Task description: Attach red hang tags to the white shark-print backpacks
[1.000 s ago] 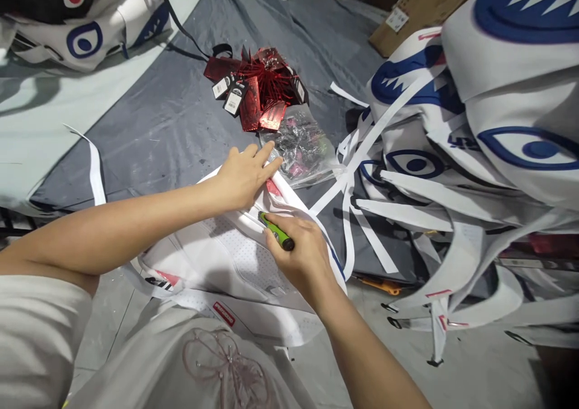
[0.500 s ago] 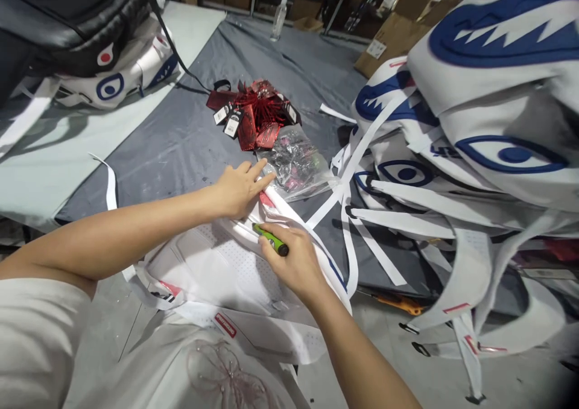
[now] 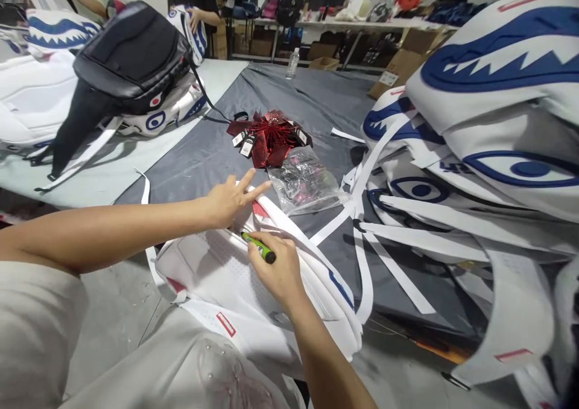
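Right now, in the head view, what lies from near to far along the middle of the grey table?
right hand gripping a green pen-like tool → left hand on the white mesh backpack → clear plastic bag → red foil hang tags → clear water bottle.

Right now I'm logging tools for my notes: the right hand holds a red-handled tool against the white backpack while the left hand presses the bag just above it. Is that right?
Not quite. The tool in the right hand is green with a black end, not red, as the head view shows. The rest stands: it lies against the white backpack, and the left hand presses the bag just above.
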Demonstrator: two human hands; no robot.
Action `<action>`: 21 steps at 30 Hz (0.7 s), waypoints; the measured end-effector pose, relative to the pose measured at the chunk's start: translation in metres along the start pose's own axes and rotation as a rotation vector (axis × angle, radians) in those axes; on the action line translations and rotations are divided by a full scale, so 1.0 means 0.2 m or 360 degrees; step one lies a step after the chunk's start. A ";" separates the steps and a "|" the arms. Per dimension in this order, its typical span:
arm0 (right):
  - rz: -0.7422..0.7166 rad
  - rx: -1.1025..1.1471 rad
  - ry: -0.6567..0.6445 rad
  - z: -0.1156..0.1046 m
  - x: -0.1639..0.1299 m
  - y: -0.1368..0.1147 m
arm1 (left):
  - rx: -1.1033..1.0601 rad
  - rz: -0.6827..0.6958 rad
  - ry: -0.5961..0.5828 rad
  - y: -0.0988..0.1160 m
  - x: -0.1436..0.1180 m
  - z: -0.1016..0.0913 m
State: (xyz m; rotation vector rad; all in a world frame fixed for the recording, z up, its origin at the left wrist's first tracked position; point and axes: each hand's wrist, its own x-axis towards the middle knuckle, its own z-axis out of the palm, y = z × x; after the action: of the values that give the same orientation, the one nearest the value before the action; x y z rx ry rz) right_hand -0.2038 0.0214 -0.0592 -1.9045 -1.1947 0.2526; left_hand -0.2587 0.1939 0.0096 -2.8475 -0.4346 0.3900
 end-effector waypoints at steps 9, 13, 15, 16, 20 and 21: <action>-0.0098 -0.0174 0.0097 0.05 -0.03 0.01 | 0.0029 0.0190 0.0108 -0.05 0.03 0.05; -0.0120 -0.0142 0.0155 0.05 -0.04 0.02 | -0.0101 0.0165 0.0039 -0.08 -0.01 0.02; -0.0123 -0.0107 0.0171 0.04 -0.05 0.03 | -0.0229 0.0067 -0.0023 -0.09 -0.04 -0.01; -0.0125 -0.0098 0.0172 0.04 -0.06 0.03 | -0.0290 0.0015 -0.0064 -0.10 -0.06 -0.02; -0.0133 -0.0104 0.0150 0.02 -0.07 0.03 | -0.0465 -0.0029 -0.0177 -0.12 -0.04 0.00; -0.0128 -0.0119 0.0135 0.03 -0.06 0.03 | -0.0499 -0.0001 -0.0159 -0.13 -0.02 0.02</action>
State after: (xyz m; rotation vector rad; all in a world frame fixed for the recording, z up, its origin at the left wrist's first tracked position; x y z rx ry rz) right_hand -0.2089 0.0133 -0.0708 -1.9068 -1.2357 0.0844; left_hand -0.2696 0.2177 0.0145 -3.1392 -0.5602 0.5058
